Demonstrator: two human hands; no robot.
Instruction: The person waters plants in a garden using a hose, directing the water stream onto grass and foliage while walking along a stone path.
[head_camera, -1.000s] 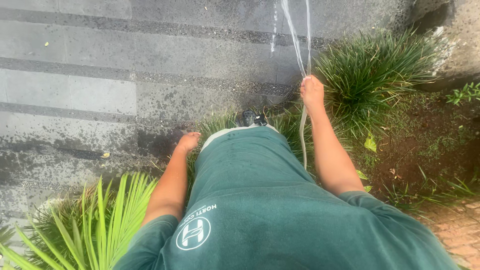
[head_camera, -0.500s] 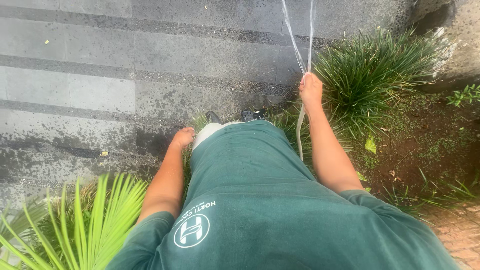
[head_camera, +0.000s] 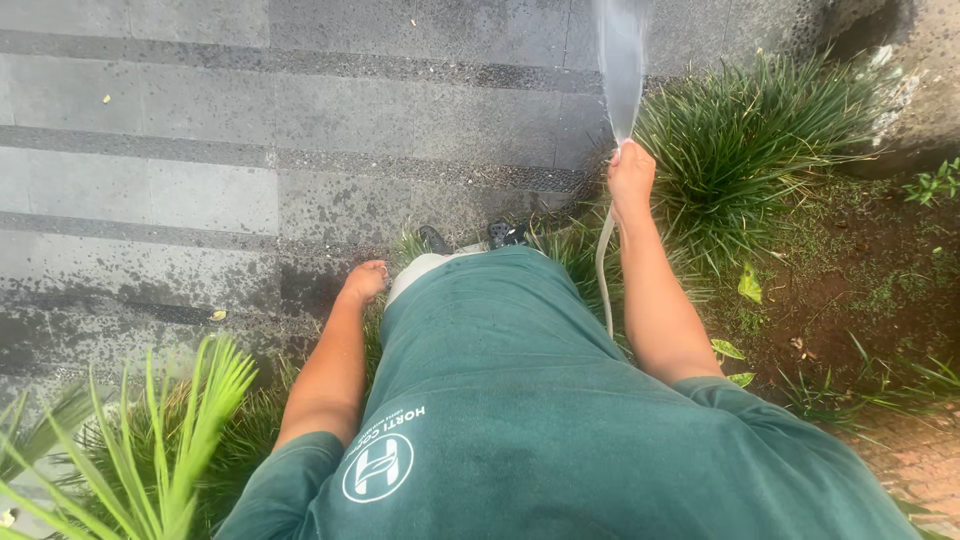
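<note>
My right hand (head_camera: 631, 178) is stretched forward, closed around the end of a pale hose (head_camera: 602, 270) that hangs down along my forearm. A fan of water (head_camera: 622, 60) sprays up and away from the hand over the paving. My left hand (head_camera: 364, 281) hangs at my side near my hip, fingers curled with nothing in it. My dark green shirt (head_camera: 520, 400) fills the lower middle of the view, and my dark shoes (head_camera: 470, 237) show just beyond it.
Wet grey stone paving (head_camera: 200, 150) lies ahead and left. A bushy grass clump (head_camera: 750, 150) grows right of my right hand, beside bare soil (head_camera: 850, 290). Palm fronds (head_camera: 170, 440) stand at lower left. Brick paving (head_camera: 920, 460) shows at lower right.
The water has spread from two thin streams into a wider fan. The view has shifted slightly, and my left hand has swung a little back and to the left.
</note>
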